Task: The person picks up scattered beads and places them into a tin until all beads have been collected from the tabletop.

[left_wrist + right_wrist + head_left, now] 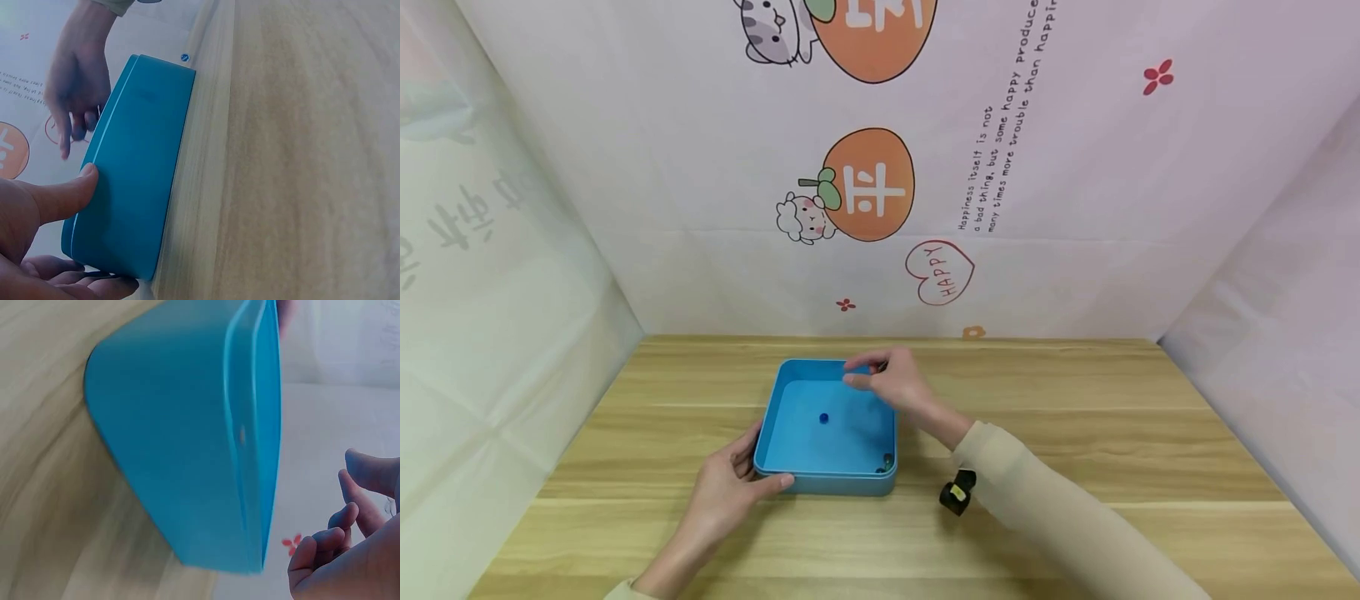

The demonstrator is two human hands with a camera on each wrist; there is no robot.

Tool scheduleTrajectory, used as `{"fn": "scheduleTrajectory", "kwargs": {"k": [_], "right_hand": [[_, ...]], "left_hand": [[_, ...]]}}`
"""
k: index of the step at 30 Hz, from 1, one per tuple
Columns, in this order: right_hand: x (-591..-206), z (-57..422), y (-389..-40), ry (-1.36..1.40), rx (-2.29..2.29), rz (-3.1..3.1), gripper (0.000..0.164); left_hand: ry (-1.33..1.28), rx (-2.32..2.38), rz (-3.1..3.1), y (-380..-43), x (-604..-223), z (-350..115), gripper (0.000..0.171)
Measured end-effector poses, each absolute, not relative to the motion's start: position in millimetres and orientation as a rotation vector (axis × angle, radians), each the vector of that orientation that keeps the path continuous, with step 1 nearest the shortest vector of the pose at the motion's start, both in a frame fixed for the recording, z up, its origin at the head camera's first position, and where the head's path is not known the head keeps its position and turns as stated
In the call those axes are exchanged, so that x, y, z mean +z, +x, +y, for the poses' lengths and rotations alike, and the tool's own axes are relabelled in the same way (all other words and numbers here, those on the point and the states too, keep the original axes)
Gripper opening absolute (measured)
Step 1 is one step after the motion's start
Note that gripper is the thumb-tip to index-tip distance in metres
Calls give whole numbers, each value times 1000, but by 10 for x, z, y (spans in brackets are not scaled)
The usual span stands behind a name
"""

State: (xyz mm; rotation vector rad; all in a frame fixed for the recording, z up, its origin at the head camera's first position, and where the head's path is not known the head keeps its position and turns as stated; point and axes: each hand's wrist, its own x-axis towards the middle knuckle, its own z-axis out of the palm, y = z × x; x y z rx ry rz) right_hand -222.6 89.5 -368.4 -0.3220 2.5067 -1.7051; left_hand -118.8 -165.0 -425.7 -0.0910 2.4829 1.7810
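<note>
A square blue box (823, 485) without a lid sits on the wooden table. My left hand (722, 492) grips its near left corner, thumb against the front wall and fingers along the left side. Inside, a small dark blue ball (824, 418) lies near the middle of the floor. Several dark greenish marbles (887, 460) are gathered in the near right corner. Over the far right part of the box hovers my right hand (891, 382), thumb and index finger apart and the other fingers loosely curled. Nothing shows between its fingers in the right wrist view.
The wooden table (1075, 400) reaches back to a printed white cloth (700, 275) that hangs behind it. More cloth hangs at both sides. A small black object with a yellow label (957, 493) shows beside my right sleeve (1037, 483).
</note>
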Motion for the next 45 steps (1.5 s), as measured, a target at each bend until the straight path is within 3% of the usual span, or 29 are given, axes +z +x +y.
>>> {"fn": "scheduleTrajectory", "kwargs": {"k": [18, 45], "right_hand": [[-3810, 1818, -2074, -91, -1677, 2592, 16], [-4091, 2329, -1823, 36, -1688, 2533, 32]], "left_hand": [[-98, 1737, 2505, -1189, -4259, -1638, 103], [-83, 1790, 2491, -1188, -4254, -1637, 102]]}}
